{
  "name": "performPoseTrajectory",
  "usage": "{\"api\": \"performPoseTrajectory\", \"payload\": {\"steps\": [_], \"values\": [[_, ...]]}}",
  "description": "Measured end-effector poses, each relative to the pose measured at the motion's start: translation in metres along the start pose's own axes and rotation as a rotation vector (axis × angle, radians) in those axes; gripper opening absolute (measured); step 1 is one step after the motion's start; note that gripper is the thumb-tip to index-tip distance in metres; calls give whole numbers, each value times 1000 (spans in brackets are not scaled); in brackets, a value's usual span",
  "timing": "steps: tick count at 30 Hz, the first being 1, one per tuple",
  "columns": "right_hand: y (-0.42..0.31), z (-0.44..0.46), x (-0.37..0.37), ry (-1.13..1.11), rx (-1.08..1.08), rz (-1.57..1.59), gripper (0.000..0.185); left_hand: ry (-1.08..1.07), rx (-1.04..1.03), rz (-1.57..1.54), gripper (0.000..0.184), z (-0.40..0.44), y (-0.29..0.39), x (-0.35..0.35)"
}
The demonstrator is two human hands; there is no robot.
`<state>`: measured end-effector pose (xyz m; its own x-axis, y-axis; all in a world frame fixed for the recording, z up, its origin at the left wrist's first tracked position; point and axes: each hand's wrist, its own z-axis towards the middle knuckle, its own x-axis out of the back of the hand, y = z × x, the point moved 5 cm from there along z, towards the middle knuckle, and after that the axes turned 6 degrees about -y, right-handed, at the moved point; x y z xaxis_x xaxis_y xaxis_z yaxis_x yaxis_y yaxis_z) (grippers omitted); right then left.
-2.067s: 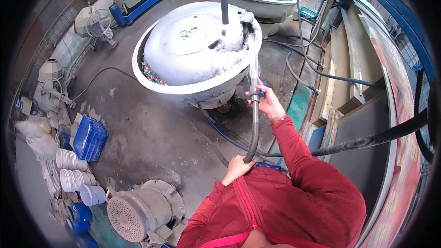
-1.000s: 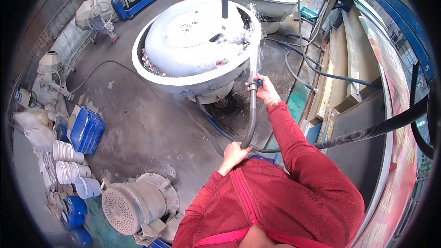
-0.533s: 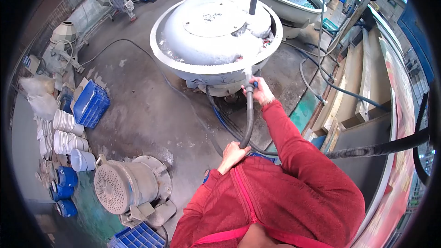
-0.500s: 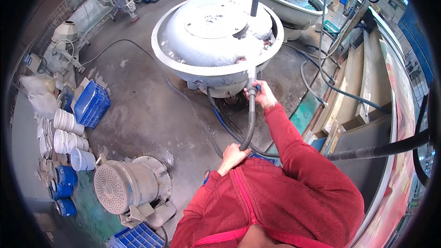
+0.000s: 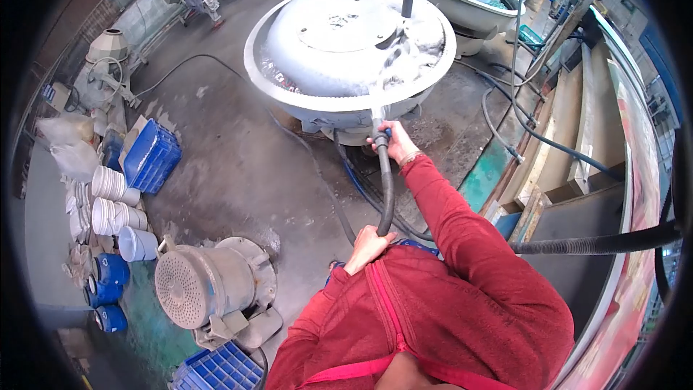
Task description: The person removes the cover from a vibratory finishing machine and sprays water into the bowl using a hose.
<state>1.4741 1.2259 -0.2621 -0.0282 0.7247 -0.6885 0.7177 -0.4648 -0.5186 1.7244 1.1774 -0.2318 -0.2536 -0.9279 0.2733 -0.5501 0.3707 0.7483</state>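
That person (image 5: 447, 332) wears a deep-red long-sleeved jacket (image 5: 476, 296) with a bright pink zip (image 5: 388, 310) and a bracelet (image 5: 411, 157) above the right hand (image 5: 397, 143).

Here's the dark grey tubular hose (image 5: 388, 188), running up and down just right of the frame's centre, curling leftward at its low end. Up top, a grey fitting (image 5: 380, 140) with a small blue lever (image 5: 388, 131), and out she pours: a white stream of water (image 5: 378, 111) driving up the frame! It's striking the big round white tub (image 5: 317, 103) at upper centre, splashing over the right side of that smooth domed middle, a flat disc with dark marks crowning it.
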Motion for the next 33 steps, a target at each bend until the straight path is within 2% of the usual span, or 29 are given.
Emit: {"api": "performPoseTrajectory", "payload": {"steps": [2, 6, 9, 12, 14, 15, 18, 19, 22, 26, 27, 30, 33], "values": [[15, 8, -26, -57, -7, -51, 35, 63, -19, -99, 37, -5, -10, 4], [32, 3, -82, -205, 2, -171, 62, 105, -14, -175, 36, -13, -30, 11], [37, -4, -93, -201, 46, -125, 59, 130, -35, -142, 36, -18, -40, 20], [35, -8, -62, -180, -1, -6, 52, 125, -31, -72, 35, -21, -45, 28], [34, -8, -33, -86, -22, 14, 47, 114, -17, -32, 35, -34, -33, 36], [32, -17, -31, -49, -13, -2, 30, 103, -27, -21, 34, -33, -34, 36], [22, -31, -43, -16, 86, -13, 39, 59, -33, -3, 35, -33, -30, 33], [18, -37, -51, -25, 105, -38, 49, 42, -37, 8, 35, -33, -28, 32], [13, -39, -59, -103, 105, -7, 57, 40, -44, -5, 36, -33, -26, 29], [3, -57, -69, -420, 91, -86, 66, 41, -63, 11, 37, -40, -20, 26], [0, -62, -70, -436, 84, -58, 53, 50, -74, 23, 37, -42, -17, 26], [2, -50, -52, -503, 58, 29, 75, 71, -84, 48, 37, -43, -15, 27], [10, -34, -29, -322, 103, 94, 65, 66, -80, 45, 36, -39, -11, 31]]}}
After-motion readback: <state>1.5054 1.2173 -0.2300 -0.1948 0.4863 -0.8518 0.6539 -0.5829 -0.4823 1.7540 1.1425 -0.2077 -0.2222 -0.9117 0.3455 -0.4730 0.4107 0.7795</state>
